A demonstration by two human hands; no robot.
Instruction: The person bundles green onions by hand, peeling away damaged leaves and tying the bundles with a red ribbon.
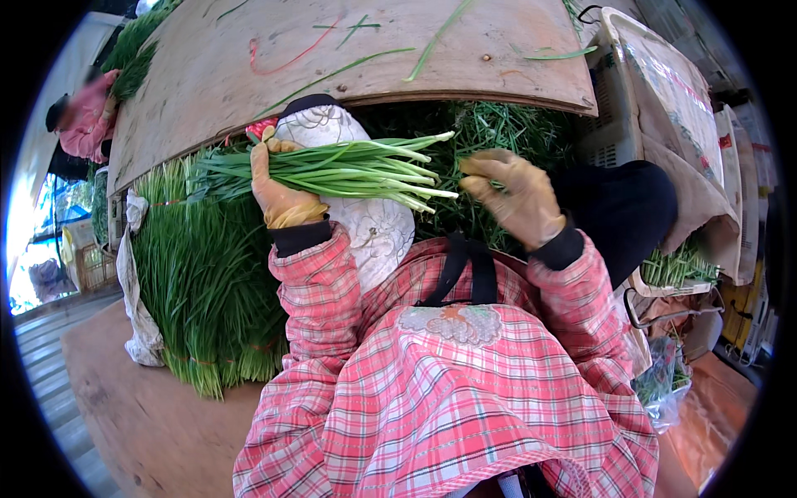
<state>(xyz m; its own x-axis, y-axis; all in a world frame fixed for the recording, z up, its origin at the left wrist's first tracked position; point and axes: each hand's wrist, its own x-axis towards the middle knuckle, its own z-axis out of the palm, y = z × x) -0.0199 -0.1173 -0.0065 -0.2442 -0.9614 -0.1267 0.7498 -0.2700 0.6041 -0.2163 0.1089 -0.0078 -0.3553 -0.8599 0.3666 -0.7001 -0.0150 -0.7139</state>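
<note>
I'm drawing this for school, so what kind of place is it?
Maybe a vegetable packing spot: a big pile of long greens lies at the left, the left hand holds a smaller bunch, and a plastic crate stands at the right.

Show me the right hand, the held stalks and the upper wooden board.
Right hand (516,199), head view: middle of glove.
Held stalks (369,177), head view: pale stems.
Upper wooden board (199,91), head view: bare left part.
</note>
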